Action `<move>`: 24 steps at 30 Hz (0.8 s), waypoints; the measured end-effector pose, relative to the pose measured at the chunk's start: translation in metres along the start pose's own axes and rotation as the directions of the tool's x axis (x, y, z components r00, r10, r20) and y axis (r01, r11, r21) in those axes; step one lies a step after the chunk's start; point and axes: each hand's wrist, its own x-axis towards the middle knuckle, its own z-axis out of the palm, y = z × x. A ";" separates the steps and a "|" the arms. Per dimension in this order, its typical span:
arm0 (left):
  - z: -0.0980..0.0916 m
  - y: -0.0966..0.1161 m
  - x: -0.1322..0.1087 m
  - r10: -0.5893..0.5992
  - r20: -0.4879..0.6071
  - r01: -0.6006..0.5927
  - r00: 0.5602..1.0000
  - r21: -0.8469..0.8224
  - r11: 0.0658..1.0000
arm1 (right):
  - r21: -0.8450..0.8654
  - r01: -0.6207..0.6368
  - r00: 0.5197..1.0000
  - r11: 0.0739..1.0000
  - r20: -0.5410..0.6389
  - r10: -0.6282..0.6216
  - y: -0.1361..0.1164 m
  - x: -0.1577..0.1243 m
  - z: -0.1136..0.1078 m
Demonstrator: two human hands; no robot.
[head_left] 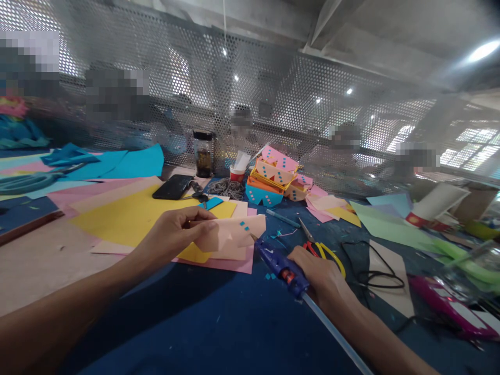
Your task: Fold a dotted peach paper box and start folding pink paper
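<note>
Crowding hands (pixel 250 255) — scissors (pixel 318 247) (yellow-handled), cable (pixel 375 271)

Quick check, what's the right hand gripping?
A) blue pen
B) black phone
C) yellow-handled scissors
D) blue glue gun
D: the right hand is wrapped around the blue glue gun, its nozzle aimed at the folded pink paper pinched in the left hand; the yellow-handled scissors lie on the table beyond the hand, untouched.
</note>
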 end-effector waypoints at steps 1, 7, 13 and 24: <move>0.000 -0.001 0.000 -0.001 0.001 0.001 1.000 0.003 1.000 | 0.008 0.000 1.000 1.000 0.000 0.000 0.000 0.000 0.000; 0.000 -0.002 0.001 0.018 0.003 -0.018 1.000 0.016 1.000 | 0.010 -0.006 1.000 1.000 -0.026 0.007 -0.002 0.001 -0.001; -0.001 0.005 0.000 0.026 -0.022 -0.026 0.999 0.009 1.000 | 0.128 -0.010 0.999 0.992 -0.032 0.014 0.001 0.001 -0.005; -0.003 0.003 0.000 0.008 -0.015 -0.008 1.000 -0.009 1.000 | 0.208 -0.062 0.994 0.976 -0.077 0.080 0.000 0.007 -0.009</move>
